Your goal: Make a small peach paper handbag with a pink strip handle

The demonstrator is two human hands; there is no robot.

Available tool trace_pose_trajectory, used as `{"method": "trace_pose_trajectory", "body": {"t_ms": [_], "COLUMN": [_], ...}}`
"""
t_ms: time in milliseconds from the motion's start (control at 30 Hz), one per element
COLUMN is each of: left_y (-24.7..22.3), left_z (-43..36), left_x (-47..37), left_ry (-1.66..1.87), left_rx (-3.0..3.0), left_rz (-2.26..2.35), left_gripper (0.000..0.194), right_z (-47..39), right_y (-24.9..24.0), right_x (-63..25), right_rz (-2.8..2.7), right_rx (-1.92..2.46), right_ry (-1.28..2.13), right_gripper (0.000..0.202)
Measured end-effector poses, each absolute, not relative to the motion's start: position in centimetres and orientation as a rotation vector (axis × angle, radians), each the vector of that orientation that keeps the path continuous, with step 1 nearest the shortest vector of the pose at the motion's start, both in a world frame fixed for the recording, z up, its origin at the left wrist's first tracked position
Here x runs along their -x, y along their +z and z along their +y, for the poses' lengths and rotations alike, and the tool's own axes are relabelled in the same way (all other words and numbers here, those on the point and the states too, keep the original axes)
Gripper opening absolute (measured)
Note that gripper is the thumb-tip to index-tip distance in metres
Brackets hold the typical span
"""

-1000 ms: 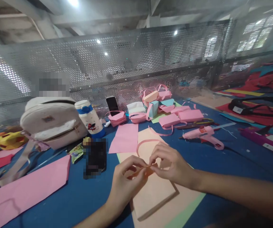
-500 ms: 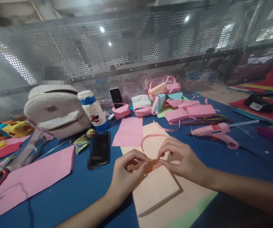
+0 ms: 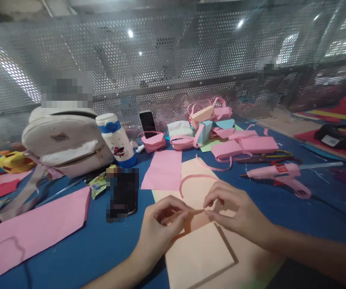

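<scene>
A folded piece of peach paper (image 3: 199,256) lies before me, its far flap raised off the rest. My left hand (image 3: 164,225) is closed in a pinch on the left part of that flap, thumb on the near side. At the flap's right end, the thumb and forefinger of my right hand (image 3: 236,209) pinch the edge. Underneath is a larger peach sheet (image 3: 245,253), with some green showing below it. A thin curled pink paper strip (image 3: 188,179) rests just beyond my fingers, and a pink sheet (image 3: 162,170) lies farther away.
To the right is a pink glue gun (image 3: 281,173). Several small pink paper bags (image 3: 243,145) are piled at the back. A bottle (image 3: 117,140), a white backpack (image 3: 66,140) and a dark phone (image 3: 125,192) stand or lie to the left, near a long pink sheet (image 3: 40,230).
The view has shifted slightly, and the folded paper sits lower in it. My right hand appears a little farther right. Both hands keep their pinch on the raised flap.
</scene>
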State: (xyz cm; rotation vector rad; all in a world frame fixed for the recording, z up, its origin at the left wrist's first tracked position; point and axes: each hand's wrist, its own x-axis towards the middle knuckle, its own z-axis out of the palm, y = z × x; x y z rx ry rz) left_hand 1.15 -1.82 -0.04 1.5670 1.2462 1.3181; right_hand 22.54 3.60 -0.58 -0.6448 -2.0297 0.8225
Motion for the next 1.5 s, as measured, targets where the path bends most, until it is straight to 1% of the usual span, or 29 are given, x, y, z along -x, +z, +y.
{"method": "trace_pose_trajectory", "body": {"t_ms": [200,467,700,1000,1367,1500], "left_y": [-0.3,-1.1,-1.4,-1.1,-0.8,-0.5], "left_z": [-1.7,-1.5,-1.7,-1.5,-1.3,-1.3], "left_x": [-1.1,-0.9,-0.8,-0.9,-1.1,-1.3], "left_ry": [1.321,1.305,1.298,1.303,1.332,1.335], "left_rx": [-1.545,-1.487,-1.488,-1.486,-1.531,-1.558], "left_rz": [1.23,1.225,1.251,1.241,1.234,1.25], "left_gripper": [0.006,0.006,0.011,0.011,0.009,0.011], "right_z": [3.7,4.0,3.9,4.1,4.2,4.2], "right_y": [-0.4,-0.4,-0.2,-0.1,-0.1,-0.1], "right_x": [-22.4,-22.3,-22.3,-22.3,-22.5,-22.6], "right_rz": [-2.042,-2.024,-2.007,-1.981,-1.984,-1.987], "right_rx": [0.653,0.648,0.661,0.656,0.642,0.637], "right_ry": [0.781,0.805,0.843,0.846,0.837,0.842], "right_gripper": [0.008,0.01,0.009,0.016,0.009,0.007]}}
